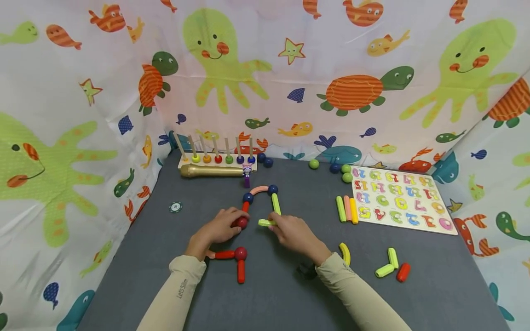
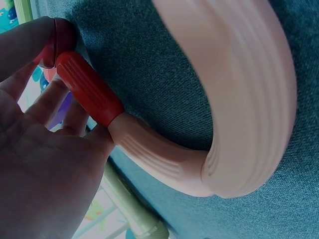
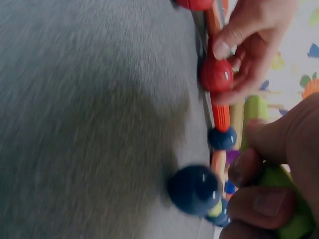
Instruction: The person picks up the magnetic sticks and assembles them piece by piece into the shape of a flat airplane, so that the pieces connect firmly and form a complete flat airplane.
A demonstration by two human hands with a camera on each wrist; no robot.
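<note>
Left hand (image 1: 219,225): I am holding the red ball (image 1: 242,222) with fingers and thumb curled round it. From its far side a red stick (image 1: 246,207) is running up to a blue ball (image 1: 247,197); a pink arc (image 1: 260,189) is linking that to another blue ball (image 1: 272,189), and a green bar (image 1: 276,202) is slanting back from there toward my right hand (image 1: 295,233). In the right wrist view a further blue ball (image 3: 194,189) is sitting at the near end, just beside my right fingers.

Right hand: I am pinching a loose green stick (image 1: 267,222) between thumb and fingers, its free end pointing left, toward the held red ball but well apart from it.

On the near side of the held ball, in the left wrist view, a short red piece (image 2: 89,89) is leading into curved pink pieces (image 2: 249,99) by my palm. Nearer me on the counter (image 1: 281,294), a second red ball (image 1: 240,253) is joining two red sticks, one running leftward toward my left wrist.

A yellow curve (image 1: 345,253) is lying just beside my right sleeve (image 1: 343,276); a chip (image 1: 175,207) is lying left of my left hand.
</note>
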